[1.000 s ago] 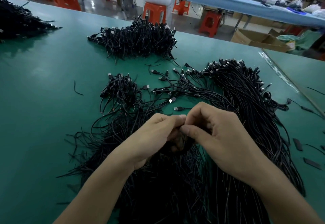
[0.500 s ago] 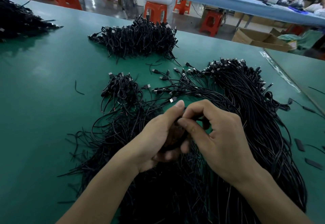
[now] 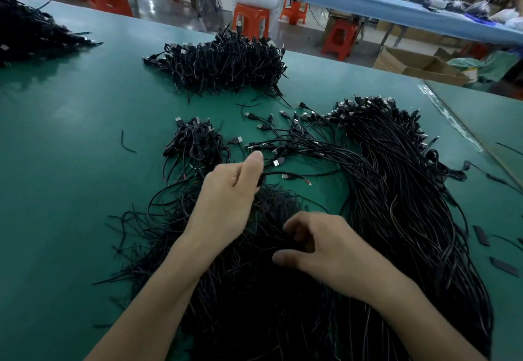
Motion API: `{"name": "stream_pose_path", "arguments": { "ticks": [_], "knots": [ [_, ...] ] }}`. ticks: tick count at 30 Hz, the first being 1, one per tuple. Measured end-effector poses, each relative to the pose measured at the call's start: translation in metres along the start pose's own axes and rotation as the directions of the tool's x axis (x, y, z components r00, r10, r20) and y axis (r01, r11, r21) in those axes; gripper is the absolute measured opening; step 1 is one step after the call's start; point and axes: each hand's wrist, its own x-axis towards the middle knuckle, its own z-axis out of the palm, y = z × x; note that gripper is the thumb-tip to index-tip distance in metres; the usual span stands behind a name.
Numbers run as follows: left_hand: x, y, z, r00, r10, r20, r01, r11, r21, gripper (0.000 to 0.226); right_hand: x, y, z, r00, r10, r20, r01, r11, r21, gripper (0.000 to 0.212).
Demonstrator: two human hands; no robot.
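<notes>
Cable [image 3: 272, 174] in left hand [image 3: 226, 193], tight grip

Left hand [image 3: 226, 193] pinches one black cable [image 3: 274, 173] above the pile [image 3: 254, 304].

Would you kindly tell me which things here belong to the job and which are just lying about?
In the job: left hand, held cable, right hand, loose cable heap.
Lying about: far cable pile, cardboard box, orange stool.

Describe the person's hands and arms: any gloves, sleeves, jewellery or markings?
The left hand and right hand are bare: no gloves, rings or watch. The left forearm and right forearm are bare too, no sleeve or wristband in view down to the picture's edge. No markings show.
</notes>
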Motion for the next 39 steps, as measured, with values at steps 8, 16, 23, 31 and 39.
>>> {"name": "stream_pose_path", "arguments": {
  "ticks": [8,16,23,31,39],
  "knots": [
    [0.004,-0.011,-0.001,0.998,0.036,-0.058,-0.028,0.990,0.136,0.061,0.000,-0.008,0.010,0.995,-0.030,-0.094,0.034,0.999,0.036,0.012],
    [0.003,-0.009,-0.001,0.992,0.052,-0.117,-0.046,0.998,0.053,0.065,-0.002,-0.014,-0.002,0.985,-0.015,-0.174,0.036,0.993,0.117,0.022],
    [0.001,-0.005,0.000,0.995,0.032,-0.091,-0.034,0.999,-0.019,0.064,-0.014,-0.018,-0.020,0.896,-0.041,-0.442,0.097,0.990,0.104,0.014],
    [-0.005,0.007,0.008,0.996,0.024,0.081,-0.005,0.975,-0.223,0.063,-0.007,-0.031,-0.021,0.784,0.247,-0.569,0.336,0.602,0.724,0.012],
    [-0.013,0.015,0.007,0.976,0.065,0.207,0.029,0.907,-0.421,0.037,-0.007,-0.050,0.006,0.862,0.042,-0.505,0.421,0.493,0.761,0.009]
  ]
}}
